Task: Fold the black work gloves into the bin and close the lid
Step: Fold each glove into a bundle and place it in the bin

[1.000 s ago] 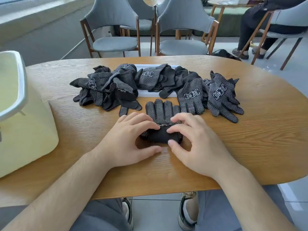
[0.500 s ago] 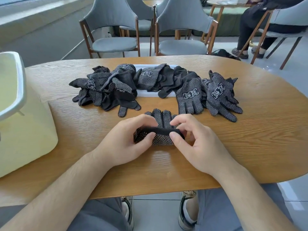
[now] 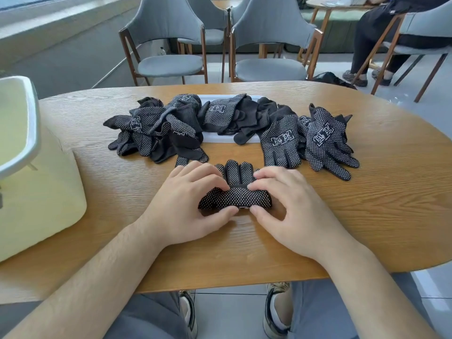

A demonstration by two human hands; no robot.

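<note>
Oval wood-grain table (image 3: pixel 367 196). Grey padded chairs (image 3: pixel 168 23), wooden frames, beyond far edge. Pale tiled floor (image 3: pixel 230 311). Long window ledge (image 3: pixel 61 25) upper left; soft daylight. Second table (image 3: pixel 340 4) far back right, seated person (image 3: pixel 376 33) beside.

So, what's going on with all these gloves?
A person is folding one black, white-dotted fabric work glove on the oval wooden table. The left hand and right hand pinch its doubled-over wrist end. More such gloves lie heaped behind, and a pale yellow plastic bin stands at the left.

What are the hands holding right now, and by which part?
The black glove, by its folded-over part: left hand pinches the left end, right hand the right end.
</note>
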